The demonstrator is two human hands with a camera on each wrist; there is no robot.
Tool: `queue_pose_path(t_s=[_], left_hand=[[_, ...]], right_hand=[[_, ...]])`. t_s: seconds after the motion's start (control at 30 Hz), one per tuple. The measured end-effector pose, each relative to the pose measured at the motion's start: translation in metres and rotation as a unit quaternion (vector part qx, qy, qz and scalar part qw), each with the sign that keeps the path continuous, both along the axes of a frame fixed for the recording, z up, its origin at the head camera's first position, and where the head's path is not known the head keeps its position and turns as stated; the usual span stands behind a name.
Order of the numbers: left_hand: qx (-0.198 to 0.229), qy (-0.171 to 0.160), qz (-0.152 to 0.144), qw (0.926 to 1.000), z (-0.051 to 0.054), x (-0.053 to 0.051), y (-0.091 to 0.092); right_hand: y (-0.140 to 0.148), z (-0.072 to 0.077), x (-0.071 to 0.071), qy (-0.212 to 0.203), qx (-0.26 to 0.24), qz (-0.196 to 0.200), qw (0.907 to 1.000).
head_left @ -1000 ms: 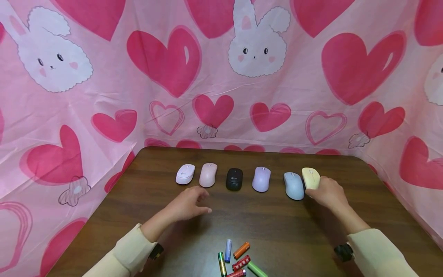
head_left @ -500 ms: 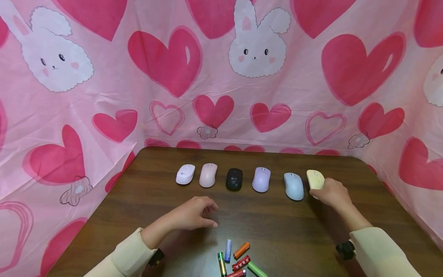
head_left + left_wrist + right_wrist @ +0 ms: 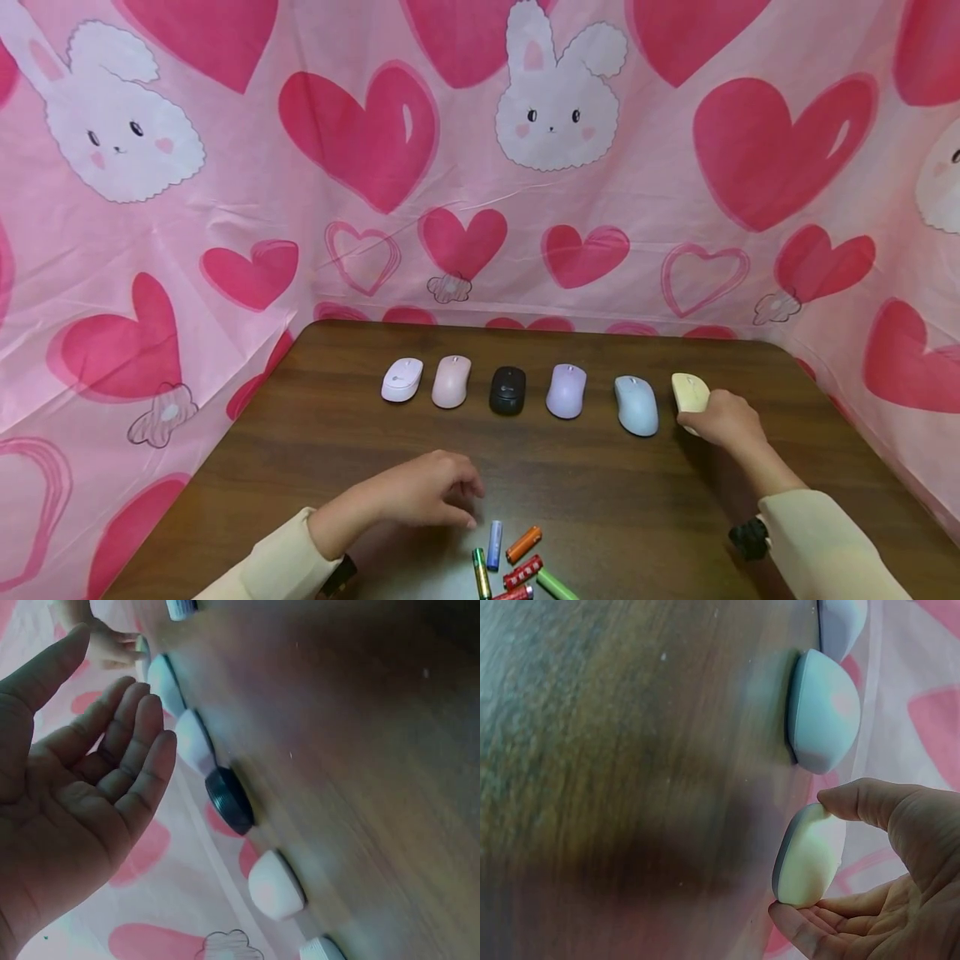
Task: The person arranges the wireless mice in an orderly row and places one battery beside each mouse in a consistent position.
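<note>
At the right end of a row of computer mice, my right hand [image 3: 726,421] grips a yellow mouse [image 3: 690,392]. In the right wrist view the thumb is on one side of the yellow mouse [image 3: 810,859] and fingertips are on the other. A light blue mouse [image 3: 636,406] lies just left of it, apart. My left hand [image 3: 431,490] hovers with loosely bent fingers and nothing in it, close to several batteries, among them a blue battery [image 3: 495,545] and an orange battery [image 3: 523,543]. The left wrist view shows its bare palm [image 3: 75,795].
Leftward along the row lie a purple mouse [image 3: 566,391], a black mouse [image 3: 507,390], a pink mouse [image 3: 452,382] and a white mouse [image 3: 402,380]. A green battery [image 3: 557,585] and a red battery [image 3: 522,572] lie at the front. A pink heart-print cloth [image 3: 465,167] hangs behind the wooden table [image 3: 360,442].
The yellow mouse has moved right in my right hand, widening its gap from the light blue mouse. My left hand has come back from the row toward the batteries.
</note>
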State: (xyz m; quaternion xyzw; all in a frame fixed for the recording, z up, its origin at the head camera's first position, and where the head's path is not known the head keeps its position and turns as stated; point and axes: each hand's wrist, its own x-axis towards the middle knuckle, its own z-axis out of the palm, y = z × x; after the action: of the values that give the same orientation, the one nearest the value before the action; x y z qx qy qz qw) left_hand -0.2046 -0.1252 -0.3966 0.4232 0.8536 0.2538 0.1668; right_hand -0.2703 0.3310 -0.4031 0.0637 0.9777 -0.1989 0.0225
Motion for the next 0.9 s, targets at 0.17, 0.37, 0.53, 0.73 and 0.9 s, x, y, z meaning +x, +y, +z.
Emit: queue_pose_path(t_s=[0.17,0.37,0.53,0.73,0.9], left_hand=[[-0.009,0.011,-0.035,0.9993,0.001,0.007,0.003],[-0.014,0.039,-0.057,0.9975,0.001,0.014,0.006],[-0.016,0.071,-0.076,0.9944,-0.003,0.018,0.007],[-0.026,0.085,-0.095,0.9914,-0.005,0.019,0.007],[-0.040,0.083,-0.100,0.9908,-0.006,0.019,0.008]], right_hand=[[0.004,-0.002,-0.001,-0.005,0.001,-0.001,1.0000],[0.008,-0.003,-0.001,-0.005,0.003,0.004,1.0000],[0.011,-0.005,-0.002,-0.009,0.007,0.007,0.9999],[0.013,-0.006,-0.004,-0.014,0.007,0.004,0.9999],[0.013,-0.006,-0.004,-0.019,0.010,0.004,0.9998]])
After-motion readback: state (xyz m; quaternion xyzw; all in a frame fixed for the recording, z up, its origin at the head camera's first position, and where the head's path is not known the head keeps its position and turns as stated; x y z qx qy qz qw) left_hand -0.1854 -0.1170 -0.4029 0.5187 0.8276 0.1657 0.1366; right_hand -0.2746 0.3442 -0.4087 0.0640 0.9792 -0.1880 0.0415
